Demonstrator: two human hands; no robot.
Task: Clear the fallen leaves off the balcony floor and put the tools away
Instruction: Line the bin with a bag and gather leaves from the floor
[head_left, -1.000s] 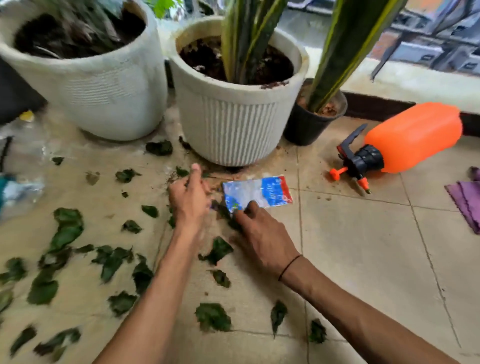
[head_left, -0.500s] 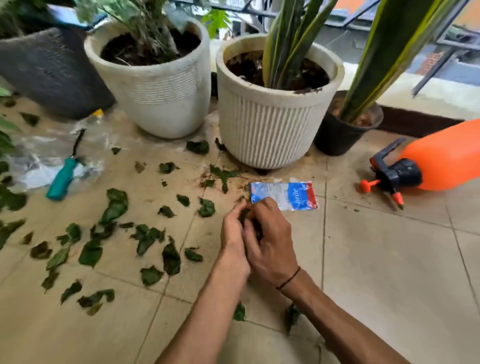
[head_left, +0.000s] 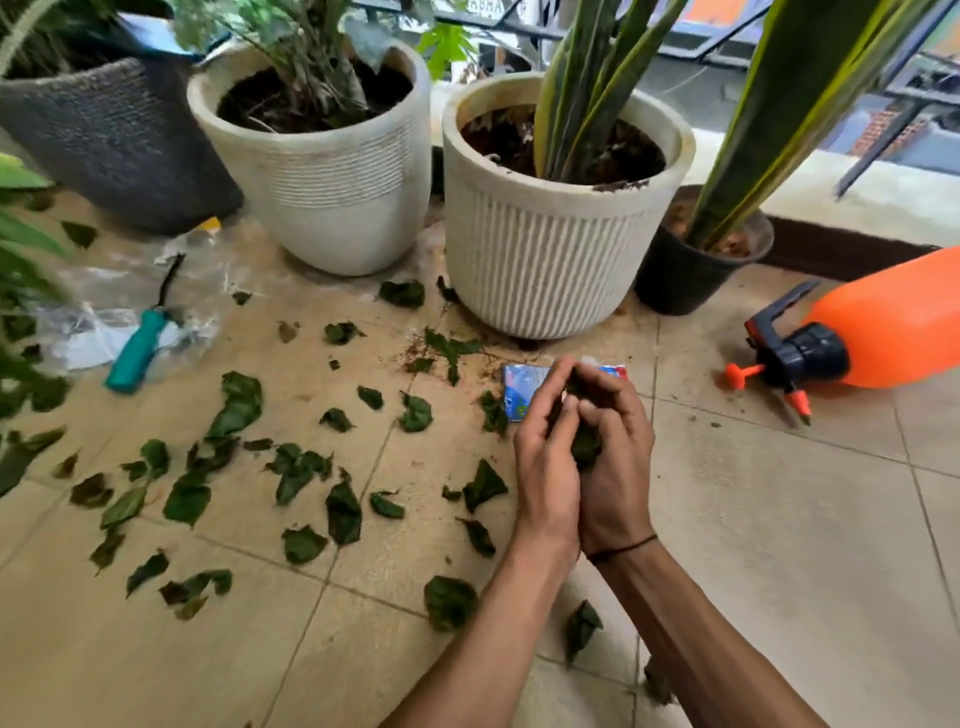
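Observation:
Several dark green fallen leaves (head_left: 296, 475) lie scattered over the beige tiled floor (head_left: 779, 545), mostly left of my arms. My left hand (head_left: 545, 457) and my right hand (head_left: 618, 462) are cupped together just above the floor, and between them they hold a small bunch of leaves (head_left: 584, 447). A blue and white packet (head_left: 517, 387) lies flat on the tiles right behind my hands, partly hidden by them. A teal-handled hand tool (head_left: 137, 348) rests on crumpled clear plastic at the left. An orange spray bottle (head_left: 883, 327) lies on its side at the right.
Two white pots (head_left: 545, 260) (head_left: 337, 197), a small black pot (head_left: 680, 280) and a dark woven planter (head_left: 114, 150) stand along the back. Green plant leaves (head_left: 21, 249) reach in from the left edge. A low ledge (head_left: 857, 208) runs behind the spray bottle.
My hands were apart on the floor near the packet; they have come together and lifted with a bunch of leaves between them. The view has pulled back and turned left.

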